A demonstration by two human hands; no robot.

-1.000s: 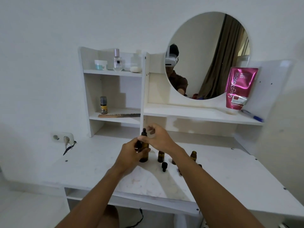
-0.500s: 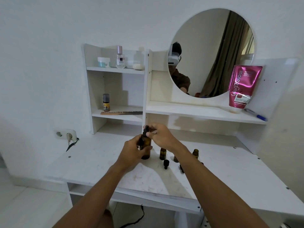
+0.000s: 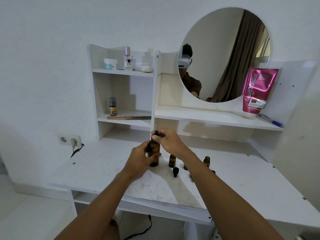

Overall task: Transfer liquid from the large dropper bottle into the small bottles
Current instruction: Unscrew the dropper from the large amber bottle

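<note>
The large amber dropper bottle (image 3: 154, 151) stands upright on the white table (image 3: 97, 170). My left hand (image 3: 138, 159) grips its body from the left. My right hand (image 3: 167, 142) pinches the black dropper cap (image 3: 155, 133) on its top. Just right of it stands a small amber bottle (image 3: 172, 161) without a cap, and a second small bottle (image 3: 206, 161) stands beyond my right forearm. A loose black dropper cap (image 3: 175, 171) lies on the table in front of the first small bottle. More small items are partly hidden behind my right forearm.
A white shelf unit (image 3: 155, 94) rises behind the bottles, with a comb (image 3: 129, 117), a small bottle (image 3: 112, 106) and jars. A round mirror (image 3: 225, 54), a pink tube (image 3: 257, 90) and a pen (image 3: 271, 120) sit to the right. A wall socket (image 3: 71, 140) is at left.
My right hand has come down from just above the bottle and closed its fingers on the dropper cap. The left hand keeps its grip on the bottle body.
</note>
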